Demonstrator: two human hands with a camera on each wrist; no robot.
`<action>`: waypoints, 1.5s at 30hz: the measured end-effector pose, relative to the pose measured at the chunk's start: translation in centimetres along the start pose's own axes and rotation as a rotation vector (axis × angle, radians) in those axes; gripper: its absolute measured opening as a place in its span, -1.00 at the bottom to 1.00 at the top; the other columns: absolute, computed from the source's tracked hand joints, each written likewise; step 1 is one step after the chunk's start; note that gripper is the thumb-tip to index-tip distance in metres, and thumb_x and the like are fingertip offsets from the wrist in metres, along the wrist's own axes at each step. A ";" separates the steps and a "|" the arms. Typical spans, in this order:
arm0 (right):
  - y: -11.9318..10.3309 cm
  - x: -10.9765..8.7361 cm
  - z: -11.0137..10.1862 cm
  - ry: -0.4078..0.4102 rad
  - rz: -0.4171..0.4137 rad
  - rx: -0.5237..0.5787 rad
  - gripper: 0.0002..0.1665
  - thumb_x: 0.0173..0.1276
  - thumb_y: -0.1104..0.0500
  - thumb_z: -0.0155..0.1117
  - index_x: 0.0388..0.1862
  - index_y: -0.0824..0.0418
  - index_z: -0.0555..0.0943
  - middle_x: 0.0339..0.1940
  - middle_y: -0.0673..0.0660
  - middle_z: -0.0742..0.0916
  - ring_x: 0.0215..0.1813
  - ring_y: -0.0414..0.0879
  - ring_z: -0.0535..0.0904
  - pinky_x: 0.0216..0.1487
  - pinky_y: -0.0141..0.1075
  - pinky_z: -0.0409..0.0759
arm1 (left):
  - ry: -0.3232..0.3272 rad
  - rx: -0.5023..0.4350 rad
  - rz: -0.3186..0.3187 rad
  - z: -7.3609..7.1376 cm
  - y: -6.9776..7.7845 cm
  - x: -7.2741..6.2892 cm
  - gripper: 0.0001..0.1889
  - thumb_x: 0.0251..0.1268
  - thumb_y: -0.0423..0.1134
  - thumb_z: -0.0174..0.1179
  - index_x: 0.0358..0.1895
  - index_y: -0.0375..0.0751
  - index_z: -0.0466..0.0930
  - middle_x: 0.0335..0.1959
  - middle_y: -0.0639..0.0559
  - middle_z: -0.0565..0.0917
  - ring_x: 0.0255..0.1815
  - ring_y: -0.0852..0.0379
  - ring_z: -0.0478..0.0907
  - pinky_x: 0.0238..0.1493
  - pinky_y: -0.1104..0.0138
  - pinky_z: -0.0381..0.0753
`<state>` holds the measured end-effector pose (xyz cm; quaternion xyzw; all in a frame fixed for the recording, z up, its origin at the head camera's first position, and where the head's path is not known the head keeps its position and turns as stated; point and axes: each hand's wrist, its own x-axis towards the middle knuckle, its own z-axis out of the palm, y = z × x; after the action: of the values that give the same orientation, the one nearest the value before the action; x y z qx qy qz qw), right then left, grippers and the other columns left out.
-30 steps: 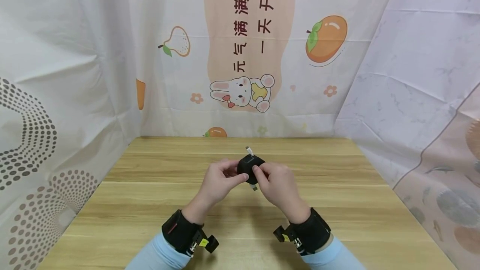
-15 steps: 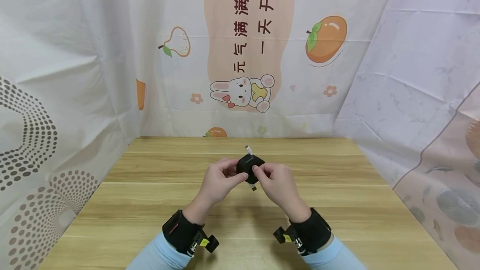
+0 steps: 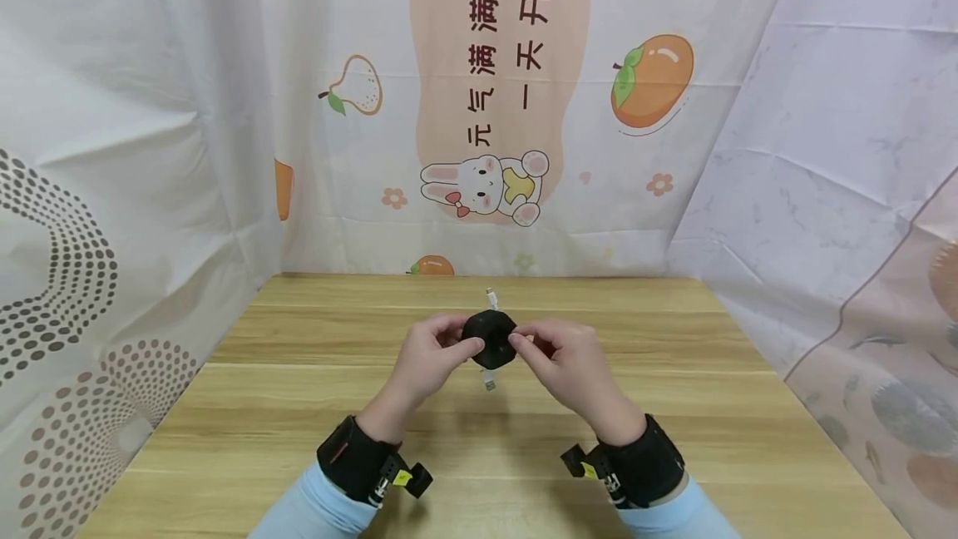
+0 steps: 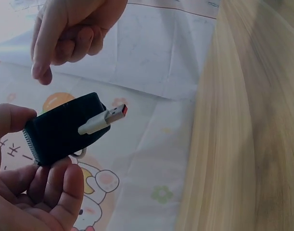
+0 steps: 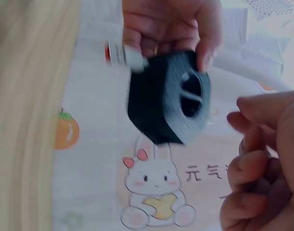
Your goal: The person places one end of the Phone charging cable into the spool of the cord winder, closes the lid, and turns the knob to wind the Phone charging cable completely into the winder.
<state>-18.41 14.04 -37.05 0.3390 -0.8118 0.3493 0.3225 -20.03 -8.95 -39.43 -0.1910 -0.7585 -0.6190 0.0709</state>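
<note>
A black, many-sided cable winder (image 3: 488,338) is held up above the wooden table. In the right wrist view, its flat face has a round hole with a bar across it. White USB plugs stick out on opposite sides; one metal-tipped plug (image 4: 117,113) shows red inside. My left hand (image 3: 425,356) pinches the winder by its edge between thumb and fingers. Beside it is my right hand (image 3: 570,360), its fingertips close to the winder's right edge in the head view. Both wrist views show a gap there, with the right fingers loosely bent and nothing between them.
The wooden table (image 3: 479,464) spreads beneath both hands. White printed cloth (image 3: 352,181) hangs behind it and along both sides. Each wrist wears a black strap (image 3: 645,462) with a small camera.
The right hand has let go of the winder and moved right. The winder has turned so its holed face shows to the head camera, and shifted slightly left with the left hand.
</note>
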 end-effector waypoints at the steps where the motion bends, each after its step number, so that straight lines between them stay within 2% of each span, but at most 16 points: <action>1: 0.1 0.0 -0.2 0.007 -0.040 -0.022 -0.91 0.28 0.30 0.49 -0.28 0.13 0.79 -0.53 -0.17 0.59 -0.56 -0.33 0.35 -0.57 -0.45 0.36 | -0.001 -0.006 -0.005 -0.1 0.0 0.0 -0.73 0.26 -0.29 0.42 0.01 -0.24 0.75 -0.31 -0.06 0.64 -0.34 0.01 0.57 -0.37 0.33 0.58; 4: 0.4 0.1 -0.7 0.021 -0.141 -0.101 -0.83 0.22 0.31 0.53 -0.22 0.13 0.80 -0.47 -0.13 0.62 -0.53 -0.32 0.38 -0.54 -0.48 0.38 | -0.004 -0.028 -0.021 -0.2 0.0 0.1 -0.74 0.26 -0.32 0.39 0.00 -0.27 0.74 -0.34 -0.08 0.64 -0.36 0.01 0.57 -0.37 0.32 0.60; 8: 0.7 0.2 -1.1 0.018 -0.232 -0.192 -0.82 0.24 0.28 0.51 -0.18 0.09 0.80 -0.44 -0.08 0.64 -0.56 -0.29 0.42 -0.58 -0.46 0.40 | -0.014 -0.066 -0.040 -0.3 0.0 0.2 -0.75 0.26 -0.36 0.37 -0.01 -0.31 0.73 -0.35 -0.10 0.64 -0.35 0.01 0.58 -0.35 0.30 0.66; 13: 0.9 0.1 -1.3 -0.011 -0.300 -0.264 -0.79 0.25 0.29 0.52 -0.16 0.06 0.81 -0.44 -0.05 0.61 -0.57 -0.25 0.46 -0.59 -0.41 0.43 | -0.032 -0.092 -0.047 -0.3 -0.1 0.3 -0.75 0.27 -0.37 0.35 0.00 -0.35 0.72 -0.32 -0.12 0.64 -0.35 -0.01 0.58 -0.34 0.21 0.71; 17: 1.0 0.0 -1.2 -0.053 -0.317 -0.284 -0.70 0.15 0.31 0.58 -0.15 0.03 0.81 -0.43 -0.06 0.58 -0.56 -0.25 0.44 -0.59 -0.42 0.40 | -0.049 -0.107 -0.051 -0.3 -0.2 0.3 -0.74 0.28 -0.36 0.35 0.00 -0.38 0.71 -0.31 -0.14 0.64 -0.34 -0.08 0.58 -0.36 0.16 0.71; 24: 1.1 -0.2 -0.5 -0.072 -0.350 -0.280 -0.69 0.12 0.27 0.61 -0.15 -0.01 0.83 -0.44 -0.06 0.57 -0.59 -0.28 0.39 -0.61 -0.48 0.32 | -0.084 -0.116 -0.068 -0.1 0.0 0.2 -0.76 0.29 -0.36 0.35 -0.03 -0.38 0.71 -0.30 -0.13 0.64 -0.34 -0.13 0.58 -0.41 0.25 0.68; 30: 1.2 -0.4 0.3 -0.118 -0.365 -0.302 -0.71 0.16 0.24 0.60 -0.15 -0.06 0.84 -0.42 -0.06 0.60 -0.57 -0.26 0.41 -0.60 -0.45 0.37 | -0.136 -0.103 -0.078 0.1 0.1 0.1 -0.77 0.28 -0.37 0.36 -0.04 -0.39 0.72 -0.21 -0.12 0.69 -0.36 -0.01 0.61 -0.35 0.11 0.71; 33: 1.4 -0.5 0.5 -0.132 -0.351 -0.318 -0.72 0.18 0.19 0.60 -0.13 -0.08 0.84 -0.42 -0.07 0.60 -0.57 -0.26 0.41 -0.59 -0.44 0.37 | -0.153 -0.107 -0.087 0.1 0.0 0.2 -0.76 0.29 -0.38 0.36 -0.02 -0.40 0.72 -0.18 -0.14 0.65 -0.34 -0.01 0.62 -0.32 0.03 0.72; 36: 1.5 -0.7 0.7 -0.123 -0.330 -0.319 -0.73 0.15 0.14 0.63 -0.14 -0.06 0.84 -0.46 -0.09 0.59 -0.59 -0.28 0.41 -0.60 -0.46 0.36 | -0.165 -0.124 -0.094 0.1 -0.1 0.2 -0.75 0.29 -0.39 0.36 0.00 -0.41 0.71 -0.15 -0.18 0.63 -0.30 -0.05 0.63 -0.30 0.01 0.73; 40: 1.7 -0.7 0.9 -0.069 -0.321 -0.311 -0.77 0.09 0.11 0.67 -0.23 0.03 0.84 -0.53 -0.08 0.59 -0.62 -0.28 0.44 -0.62 -0.47 0.39 | -0.185 -0.155 -0.093 0.0 -0.1 0.2 -0.72 0.32 -0.38 0.35 0.05 -0.43 0.69 -0.10 -0.22 0.64 -0.26 -0.07 0.65 -0.26 0.10 0.75; 45: 1.6 -0.6 1.1 -0.010 -0.302 -0.326 -0.79 0.16 0.05 0.62 -0.34 0.13 0.80 -0.55 -0.05 0.61 -0.61 -0.22 0.54 -0.60 -0.38 0.51 | -0.205 -0.194 -0.076 0.0 0.0 0.1 -0.68 0.36 -0.38 0.33 0.11 -0.46 0.66 -0.06 -0.25 0.65 -0.18 -0.07 0.66 -0.15 0.15 0.74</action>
<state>-19.64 14.24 -38.71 0.4021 -0.7990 0.1596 0.4176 -20.16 -8.93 -39.43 -0.2306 -0.7051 -0.6687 -0.0491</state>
